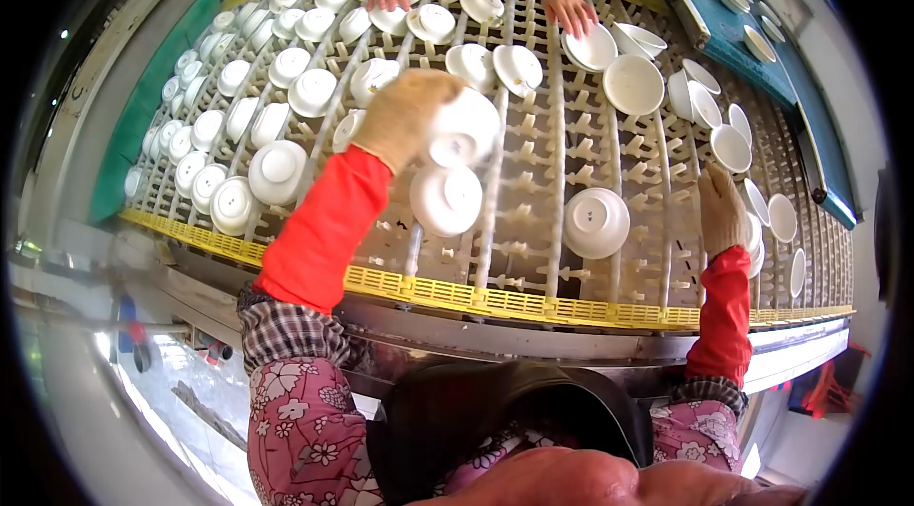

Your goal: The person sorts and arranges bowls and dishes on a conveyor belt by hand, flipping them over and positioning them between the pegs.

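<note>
My left hand (407,116), in a tan glove and red sleeve, is closed on a white bowl (473,125) over the middle of the pegged rack. That bowl is somewhat blurred, and another white bowl (447,200) lies upside down just below it. At the right, my right hand (722,206), gloved the same way, is beside a group of white bowls leaning on the pegs. Its fingers are partly hidden, and whether it grips a bowl is unclear. A single upturned bowl (597,222) rests between my hands.
Rows of upturned bowls (312,93) cover the rack's left side. Across the rack, a co-worker's hands (569,7) touch bowls. A yellow edge strip (457,297) runs along the near side. A blue conveyor (752,63) carrying bowls stands at the upper right.
</note>
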`<state>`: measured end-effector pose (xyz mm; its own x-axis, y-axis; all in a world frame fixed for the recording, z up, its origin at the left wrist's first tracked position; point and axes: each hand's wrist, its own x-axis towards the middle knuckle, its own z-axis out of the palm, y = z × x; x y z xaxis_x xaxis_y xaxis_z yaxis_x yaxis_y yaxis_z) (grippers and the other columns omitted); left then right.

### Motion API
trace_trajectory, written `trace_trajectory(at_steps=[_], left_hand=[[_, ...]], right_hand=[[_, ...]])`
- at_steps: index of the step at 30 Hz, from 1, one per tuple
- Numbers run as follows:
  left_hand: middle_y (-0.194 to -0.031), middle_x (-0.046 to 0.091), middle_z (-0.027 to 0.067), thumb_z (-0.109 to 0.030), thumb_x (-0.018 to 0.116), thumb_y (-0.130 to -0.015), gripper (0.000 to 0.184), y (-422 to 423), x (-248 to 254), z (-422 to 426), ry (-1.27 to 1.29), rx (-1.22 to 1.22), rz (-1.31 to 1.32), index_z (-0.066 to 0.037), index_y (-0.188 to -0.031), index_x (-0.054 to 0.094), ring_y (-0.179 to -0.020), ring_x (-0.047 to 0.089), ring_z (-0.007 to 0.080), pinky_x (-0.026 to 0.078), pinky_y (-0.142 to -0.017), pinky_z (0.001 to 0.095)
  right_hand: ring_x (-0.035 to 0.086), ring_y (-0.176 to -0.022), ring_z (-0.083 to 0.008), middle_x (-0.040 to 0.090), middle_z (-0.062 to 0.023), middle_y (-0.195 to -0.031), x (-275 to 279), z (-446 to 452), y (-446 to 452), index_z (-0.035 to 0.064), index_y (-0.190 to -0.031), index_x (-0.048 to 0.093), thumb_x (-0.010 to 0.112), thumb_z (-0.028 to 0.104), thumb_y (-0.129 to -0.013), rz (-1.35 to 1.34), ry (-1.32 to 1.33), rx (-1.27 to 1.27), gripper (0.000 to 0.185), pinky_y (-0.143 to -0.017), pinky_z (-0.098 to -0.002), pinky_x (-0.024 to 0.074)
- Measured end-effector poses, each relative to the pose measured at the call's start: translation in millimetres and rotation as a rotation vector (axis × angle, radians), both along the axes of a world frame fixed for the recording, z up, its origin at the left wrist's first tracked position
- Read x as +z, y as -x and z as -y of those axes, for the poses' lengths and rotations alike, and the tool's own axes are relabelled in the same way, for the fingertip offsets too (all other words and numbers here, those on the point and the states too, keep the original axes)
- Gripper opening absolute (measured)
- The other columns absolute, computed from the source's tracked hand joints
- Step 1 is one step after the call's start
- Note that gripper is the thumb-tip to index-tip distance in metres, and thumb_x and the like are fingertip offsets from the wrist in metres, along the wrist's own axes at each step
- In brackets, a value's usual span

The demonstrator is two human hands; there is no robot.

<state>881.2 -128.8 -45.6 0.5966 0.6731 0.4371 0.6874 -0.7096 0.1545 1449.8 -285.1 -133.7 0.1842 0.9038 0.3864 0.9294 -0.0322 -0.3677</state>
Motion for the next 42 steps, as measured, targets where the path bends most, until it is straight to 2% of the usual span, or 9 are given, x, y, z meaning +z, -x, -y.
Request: trace_trajectory(at_steps=[4,7,13,19,28,34,37,40,42], left_hand=[[-0.133,0.08,0.0218,-0.053,0.074,-0.106,0.059,26,-20,-20,0.195,0.631,-0.017,-0.017,-0.153,0.075,-0.127,0.076,0.036,0.06,-0.112,0.0521],[-0.131,0.081,0.0254,-0.053,0.07,-0.108,0.071,40,-41,-16,-0.22,0.568,-0.358,-0.014,-0.166,0.064,-0.127,0.076,0.0412,0.057,-0.112,0.0548],[-0.133,0.08,0.0269,-0.05,0.066,-0.106,0.071,44,-18,-7,0.254,0.611,-0.212,-0.012,-0.166,0.062,-0.124,0.076,0.0456,0.057,-0.11,0.0566],[-0.135,0.08,0.0246,-0.047,0.072,-0.102,0.077,24,-11,7,0.268,0.636,-0.34,-0.014,-0.169,0.055,-0.128,0.074,0.0471,0.055,-0.112,0.0558],[-0.138,0.077,0.0238,-0.041,0.075,-0.102,0.065,-9,15,104,0.332,0.239,-0.287,-0.004,-0.155,0.07,-0.129,0.072,0.0428,0.054,-0.114,0.053],[-0.143,0.068,0.0225,-0.03,0.079,-0.096,0.067,-16,-1,154,0.262,0.169,-0.128,-0.001,-0.155,0.067,-0.128,0.067,0.0455,0.056,-0.113,0.0521],[-0.145,0.067,0.0239,-0.031,0.082,-0.094,0.072,-20,1,144,0.384,0.206,-0.07,-0.002,-0.158,0.065,-0.129,0.068,0.0466,0.057,-0.113,0.0521],[-0.148,0.067,0.024,-0.028,0.084,-0.094,0.073,-16,-4,145,0.377,0.233,-0.039,-0.001,-0.159,0.064,-0.131,0.067,0.0472,0.057,-0.111,0.0529],[-0.146,0.067,0.0235,-0.028,0.084,-0.094,0.072,-19,-10,144,0.293,0.215,-0.047,-0.002,-0.158,0.064,-0.131,0.067,0.0469,0.056,-0.112,0.0532]], right_hand=[[0.078,-0.131,-0.0386,0.078,-0.0204,-0.147,79,-14,96,0.0006,-0.151,0.072,0.065,0.0,-0.11,0.043,-0.315,0.389,0.041,-0.116,-0.0436,0.0607],[0.078,-0.129,-0.0357,0.079,-0.0159,-0.145,107,-52,169,0.0044,-0.152,0.07,0.077,-0.003,-0.096,-0.021,-0.431,0.434,0.057,-0.107,-0.0444,0.0647],[0.077,-0.124,-0.0398,0.079,-0.0177,-0.135,32,-143,213,0.0085,-0.152,0.071,0.075,0.013,-0.107,-0.822,-0.094,0.564,0.045,-0.106,-0.0495,0.0631],[0.073,-0.132,-0.0411,0.077,-0.0236,-0.14,43,-153,155,0.0038,-0.139,0.076,0.078,0.035,-0.103,0.548,-0.095,0.188,0.048,-0.127,-0.0484,0.0465],[0.08,-0.096,-0.0474,0.082,-0.0251,-0.098,13,-172,110,0.0026,-0.12,0.075,0.07,0.039,-0.109,0.328,0.025,0.078,0.038,-0.086,-0.0606,0.0632],[0.077,-0.121,-0.0425,0.082,-0.0223,-0.126,35,-138,114,0.0034,-0.135,0.074,0.063,0.028,-0.112,-0.528,-0.062,0.238,0.036,-0.109,-0.0496,0.0616],[0.074,-0.129,-0.0378,0.079,-0.0183,-0.14,44,-125,115,0.0007,-0.143,0.076,0.073,0.007,-0.101,0.274,-0.417,0.533,0.042,-0.114,-0.0399,0.0605],[0.075,-0.124,-0.0419,0.08,-0.0247,-0.126,49,-131,137,0.0005,-0.129,0.077,0.083,0.033,-0.099,-0.901,-0.104,0.149,0.045,-0.103,-0.0502,0.0611],[0.076,-0.119,-0.0437,0.08,-0.0268,-0.122,51,-146,111,0.0011,-0.128,0.077,0.084,0.041,-0.098,-0.468,-0.307,-0.043,0.05,-0.1,-0.0526,0.0606]])
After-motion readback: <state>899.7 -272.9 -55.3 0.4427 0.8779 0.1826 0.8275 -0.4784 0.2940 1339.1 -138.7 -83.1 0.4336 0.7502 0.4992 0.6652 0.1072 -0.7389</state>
